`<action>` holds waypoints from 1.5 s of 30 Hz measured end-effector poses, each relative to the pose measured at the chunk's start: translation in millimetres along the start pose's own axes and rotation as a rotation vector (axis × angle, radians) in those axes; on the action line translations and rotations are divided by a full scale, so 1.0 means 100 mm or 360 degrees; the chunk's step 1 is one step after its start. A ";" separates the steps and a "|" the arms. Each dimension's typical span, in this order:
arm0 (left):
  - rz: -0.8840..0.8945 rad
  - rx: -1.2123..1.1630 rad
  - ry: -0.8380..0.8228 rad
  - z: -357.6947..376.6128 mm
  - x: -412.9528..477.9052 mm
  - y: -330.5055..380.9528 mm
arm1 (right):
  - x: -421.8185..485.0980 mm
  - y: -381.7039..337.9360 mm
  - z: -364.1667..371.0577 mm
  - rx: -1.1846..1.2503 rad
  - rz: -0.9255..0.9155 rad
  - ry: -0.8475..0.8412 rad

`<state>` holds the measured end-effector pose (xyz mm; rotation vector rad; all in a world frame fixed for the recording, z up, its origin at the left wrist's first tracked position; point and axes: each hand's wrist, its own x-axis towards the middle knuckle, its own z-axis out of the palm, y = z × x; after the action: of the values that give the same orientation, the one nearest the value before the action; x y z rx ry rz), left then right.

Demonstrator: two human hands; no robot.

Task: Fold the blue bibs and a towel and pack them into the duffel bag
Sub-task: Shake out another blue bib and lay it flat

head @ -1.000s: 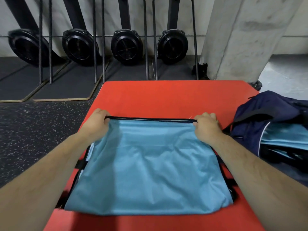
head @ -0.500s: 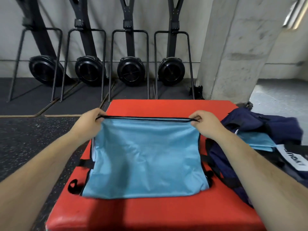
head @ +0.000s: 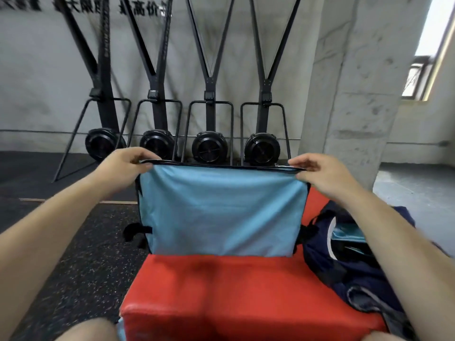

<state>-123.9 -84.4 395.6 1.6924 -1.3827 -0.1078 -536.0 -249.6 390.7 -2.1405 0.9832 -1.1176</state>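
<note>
Lifted since earlier, the light-blue black-trimmed fabric bib (head: 221,210) is hanging above the red padded box (head: 221,291); left hand (head: 123,166) and right hand (head: 322,173) are pinching its top corners, navy duffel bag (head: 344,254) lying at three o'clock.

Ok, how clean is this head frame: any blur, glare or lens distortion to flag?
Head view: slight motion blur on the wall lettering and the leftmost black frame; the window blows out white at upper right; wide-angle bending bows the pillar; the blue bib, pinched by the left hand and the right hand, reads fairly sharp.
</note>
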 end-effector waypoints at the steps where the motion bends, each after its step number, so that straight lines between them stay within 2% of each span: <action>1: 0.0012 -0.0013 -0.0004 -0.08 -0.04 0.07 | -0.02 -0.08 -0.06 -0.0038 0.0008 0.0000; 6: -0.0026 -0.0031 -0.0031 -0.34 -0.05 0.31 | -0.06 -0.52 -0.28 0.0028 0.0088 0.0139; 12: -0.0103 0.0238 -0.0065 -0.28 0.12 0.33 | 0.13 -0.48 -0.28 -0.0091 0.0478 -0.0098; 16: -0.0315 0.0173 -0.0229 -0.04 0.28 0.18 | 0.30 -0.21 -0.03 0.0205 0.0675 -0.0093; 19: -0.0346 0.0033 -0.0162 0.09 0.43 0.10 | 0.40 -0.07 0.13 0.0323 0.0619 0.0070; 23: -0.0202 -0.0140 0.0091 0.22 0.49 0.07 | 0.46 0.04 0.25 0.0232 0.0371 0.0360; 26: -0.0092 -0.0028 0.0179 0.43 0.31 -0.01 | 0.24 0.23 0.37 0.0217 0.0320 0.0389; 28: -0.0138 -0.0046 0.0178 0.66 0.09 -0.17 | 0.00 0.42 0.51 0.0176 0.0353 0.0379; 33: -0.0449 -0.0162 0.0054 1.47 -0.79 -0.80 | -0.94 1.17 1.03 0.0016 0.0696 0.0339; 36: -0.0534 0.0034 -0.0264 1.85 -1.29 -1.16 | -1.37 1.48 1.35 -0.0218 0.0860 0.0166; 38: -0.0468 0.0269 -0.0399 2.01 -1.45 -1.26 | -1.48 1.54 1.47 -0.0343 0.0897 0.0033; 41: -0.0412 0.0781 -0.0282 2.08 -1.55 -1.14 | -1.61 1.55 1.55 -0.0721 0.0742 -0.0037; 43: -0.0326 0.0903 -0.0222 2.11 -1.58 -1.12 | -1.68 1.56 1.57 -0.1061 0.0592 -0.0037; 45: -0.0179 0.0885 -0.0245 2.14 -1.60 -1.19 | -1.74 1.52 1.61 -0.1194 0.0455 -0.0025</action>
<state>-218.4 -85.0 119.2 2.2609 -1.5217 0.0964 -522.2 -183.1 117.9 -2.4219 1.8487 -0.6381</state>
